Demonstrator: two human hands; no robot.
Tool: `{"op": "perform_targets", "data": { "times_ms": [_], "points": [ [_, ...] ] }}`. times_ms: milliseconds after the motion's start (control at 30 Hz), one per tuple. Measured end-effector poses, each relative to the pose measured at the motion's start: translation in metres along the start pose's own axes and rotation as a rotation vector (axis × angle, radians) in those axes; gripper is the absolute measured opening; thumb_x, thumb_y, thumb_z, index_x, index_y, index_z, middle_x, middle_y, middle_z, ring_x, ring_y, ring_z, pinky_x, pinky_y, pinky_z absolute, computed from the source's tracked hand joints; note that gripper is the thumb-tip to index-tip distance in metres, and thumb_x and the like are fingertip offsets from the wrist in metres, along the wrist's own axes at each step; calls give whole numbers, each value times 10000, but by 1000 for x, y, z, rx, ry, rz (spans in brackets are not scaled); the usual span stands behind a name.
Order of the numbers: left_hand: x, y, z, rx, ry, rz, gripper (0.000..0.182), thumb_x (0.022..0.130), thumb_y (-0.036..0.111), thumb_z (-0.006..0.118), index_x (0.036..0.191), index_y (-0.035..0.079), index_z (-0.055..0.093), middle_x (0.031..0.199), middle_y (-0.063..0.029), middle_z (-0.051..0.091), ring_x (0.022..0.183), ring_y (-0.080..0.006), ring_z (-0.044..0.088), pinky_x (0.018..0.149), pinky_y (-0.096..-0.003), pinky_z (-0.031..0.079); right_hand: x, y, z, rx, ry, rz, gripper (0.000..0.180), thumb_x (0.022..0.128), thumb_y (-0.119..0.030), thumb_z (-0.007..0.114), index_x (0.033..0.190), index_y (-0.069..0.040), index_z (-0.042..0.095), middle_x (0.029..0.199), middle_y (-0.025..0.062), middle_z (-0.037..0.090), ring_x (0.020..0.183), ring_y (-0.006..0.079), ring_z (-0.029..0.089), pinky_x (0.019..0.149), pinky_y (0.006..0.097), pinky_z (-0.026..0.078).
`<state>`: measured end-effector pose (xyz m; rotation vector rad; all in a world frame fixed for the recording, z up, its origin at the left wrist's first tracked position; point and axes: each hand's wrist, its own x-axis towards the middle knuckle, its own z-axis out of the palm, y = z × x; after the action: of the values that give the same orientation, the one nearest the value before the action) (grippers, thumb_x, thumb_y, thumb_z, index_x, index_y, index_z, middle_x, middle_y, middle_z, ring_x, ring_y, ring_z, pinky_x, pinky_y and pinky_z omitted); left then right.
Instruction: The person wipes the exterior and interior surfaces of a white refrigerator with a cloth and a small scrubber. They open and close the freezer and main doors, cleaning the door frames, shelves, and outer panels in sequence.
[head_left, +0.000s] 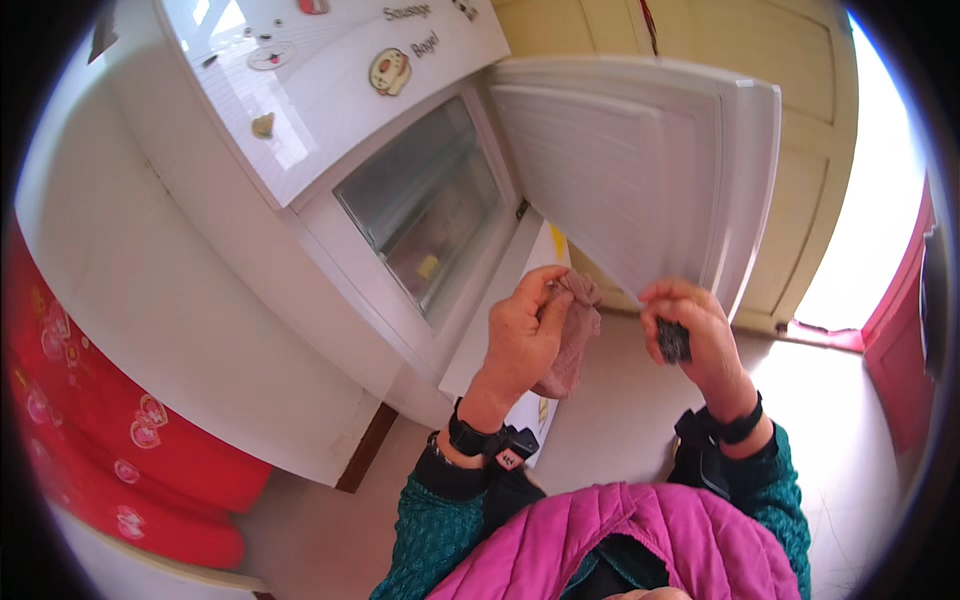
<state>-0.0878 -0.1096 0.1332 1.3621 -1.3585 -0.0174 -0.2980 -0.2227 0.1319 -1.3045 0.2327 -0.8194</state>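
Note:
In the head view, my left hand (526, 330) pinches a pinkish-brown cloth (568, 352) that hangs from its fingers. A dark, mesh-like scouring pad (673, 341) sits in the curled fingers of my right hand (694, 326), close to the lower edge of an open white refrigerator door (592, 150). Left of the door is the refrigerator's open compartment (435, 210), with a clear drawer front and a small yellow item faintly visible behind it. Both wrists wear black straps.
The refrigerator's upper door (330, 75) bears cartoon food stickers. Yellowish panelled doors (795, 172) stand behind the open door, with a bright doorway at the right. A red patterned cloth (135, 450) hangs at the lower left, near the white side panel. Pale floor (615, 420) lies below my hands.

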Motion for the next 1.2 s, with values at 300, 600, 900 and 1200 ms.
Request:
{"op": "perform_targets", "data": {
  "times_ms": [300, 600, 900, 1200],
  "points": [
    [-6, 16, -12, -207, -89, -230, 270, 995, 80, 656, 1258, 23, 681, 816, 56, 638, 713, -18, 530, 640, -197, 432, 14, 30, 3, 300, -83, 104, 350, 903, -123, 523, 1203, 44, 590, 888, 125, 660, 666, 209, 646, 582, 314, 484],
    [2, 11, -28, -284, -452, -364, 406, 912, 82, 701, 1304, 0, 637, 975, -19, 695, 881, -82, 619, 793, -240, 499, 18, 44, 10, -366, -152, 69, 231, 861, -144, 686, 1004, 34, 721, 776, 41, 677, 710, 94, 608, 636, 287, 505],
    [-32, -108, -39, 330, -561, -585, 138, 816, 99, 714, 930, 25, 738, 821, -73, 724, 767, -157, 660, 723, -333, 535, 10, 110, 26, -357, -328, -265, 243, 872, -133, 615, 1052, -23, 735, 771, 163, 692, 671, 213, 638, 667, 367, 516],
    [-25, -174, -26, -135, -338, -467, 284, 780, 30, 747, 1054, -32, 707, 988, -67, 694, 845, -176, 673, 732, -292, 540, -131, 102, -153, -133, 408, 245, 214, 914, -144, 665, 1071, -40, 767, 817, 46, 741, 633, 87, 645, 532, 227, 510]
  ]
}}
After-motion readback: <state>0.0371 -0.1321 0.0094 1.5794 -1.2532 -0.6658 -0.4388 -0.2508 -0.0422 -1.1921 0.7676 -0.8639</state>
